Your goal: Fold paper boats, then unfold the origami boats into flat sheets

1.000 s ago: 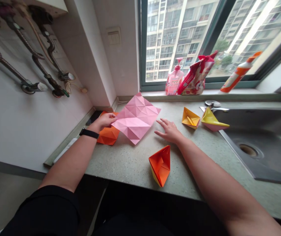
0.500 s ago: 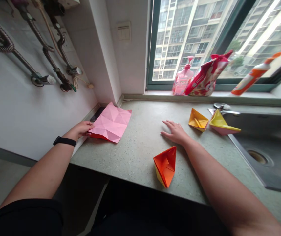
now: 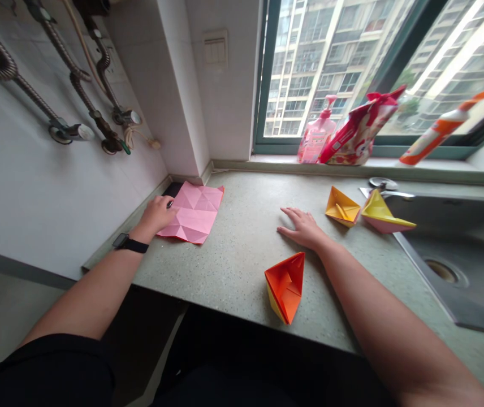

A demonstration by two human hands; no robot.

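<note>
My left hand (image 3: 156,217), with a black watch on its wrist, is over the left edge of a creased pink sheet of paper (image 3: 199,213). Its fingers are curled together, and a small dark thing shows at them that I cannot make out. The sheet lies on the counter, with red at its edge. My right hand (image 3: 302,227) rests on the counter, fingers spread, holding nothing. Near its forearm stands an orange folded paper boat (image 3: 285,288). Beyond it sit a yellow-orange paper boat (image 3: 342,208) and a yellow and pink one (image 3: 384,213).
At the right is a metal sink (image 3: 471,254) with a faucet (image 3: 394,194). Along the windowsill stand a pink pump bottle (image 3: 316,138), a red bag (image 3: 358,133) and an orange and white bottle (image 3: 437,133). A dark flat object (image 3: 173,190) lies in the corner partly under the sheet.
My left hand has let go of the sheet's edge and moved right and up over it. The pink sheet has settled flatter. My right hand and the boats stay put.
</note>
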